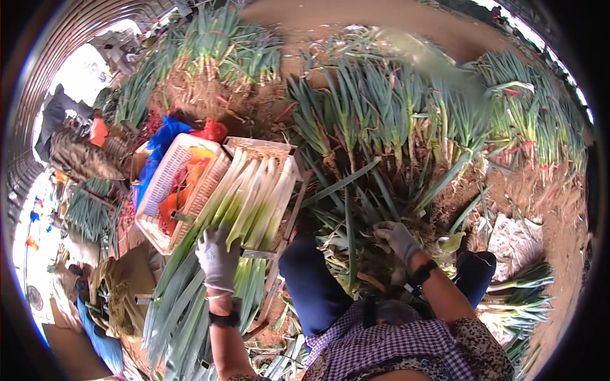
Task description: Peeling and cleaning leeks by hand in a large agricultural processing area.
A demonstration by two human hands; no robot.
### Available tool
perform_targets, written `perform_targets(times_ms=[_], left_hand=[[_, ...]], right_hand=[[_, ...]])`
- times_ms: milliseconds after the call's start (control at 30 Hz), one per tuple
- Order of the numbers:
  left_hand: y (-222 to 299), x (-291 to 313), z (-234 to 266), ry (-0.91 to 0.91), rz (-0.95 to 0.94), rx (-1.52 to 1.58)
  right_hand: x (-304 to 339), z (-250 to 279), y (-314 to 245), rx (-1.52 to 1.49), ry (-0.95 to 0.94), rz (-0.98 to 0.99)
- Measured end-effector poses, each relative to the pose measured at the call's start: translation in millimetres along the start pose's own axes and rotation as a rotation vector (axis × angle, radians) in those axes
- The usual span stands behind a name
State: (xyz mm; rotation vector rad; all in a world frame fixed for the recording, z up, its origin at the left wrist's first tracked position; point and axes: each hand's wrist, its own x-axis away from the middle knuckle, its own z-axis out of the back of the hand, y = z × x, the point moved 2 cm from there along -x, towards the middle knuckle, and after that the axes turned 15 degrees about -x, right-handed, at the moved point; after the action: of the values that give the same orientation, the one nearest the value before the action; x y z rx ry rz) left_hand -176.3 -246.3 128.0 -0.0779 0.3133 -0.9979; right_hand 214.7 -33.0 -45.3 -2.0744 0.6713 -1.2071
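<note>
My left hand [218, 260], in a pale work glove, lies on a row of leeks [257, 190] with its fingers stretched over the stalks. The leeks rest side by side on a wooden rack [295, 166], white ends away from me and long green leaves [184, 317] hanging toward me on the left. My right hand [397, 241], gloved too, hovers over loose leek leaves [351, 238] between my knees. Its fingers are loosely bent and apart, with nothing seen in them.
Left of the leeks stands a pale plastic basket [154, 193] with orange and red material inside. Bundled leeks [394, 108] stand upright on the soil ahead, with another group [210, 44] at far left. A white sack [516, 244] and more leeks [521, 295] lie at right.
</note>
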Motion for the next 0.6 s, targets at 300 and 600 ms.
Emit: perform_targets(times_ms=[300, 600], left_hand=[[249.9, -92.8, -34.4, -0.167, -0.041, 1.431], [269.0, -143.2, -71.3, -0.602, 0.156, 1.578]], right_hand=[[-188.4, 39.8, -7.3, 0.863, 0.198, 0.116], [-384.6, 20.8, -16.9, 1.428, 0.117, 0.253]])
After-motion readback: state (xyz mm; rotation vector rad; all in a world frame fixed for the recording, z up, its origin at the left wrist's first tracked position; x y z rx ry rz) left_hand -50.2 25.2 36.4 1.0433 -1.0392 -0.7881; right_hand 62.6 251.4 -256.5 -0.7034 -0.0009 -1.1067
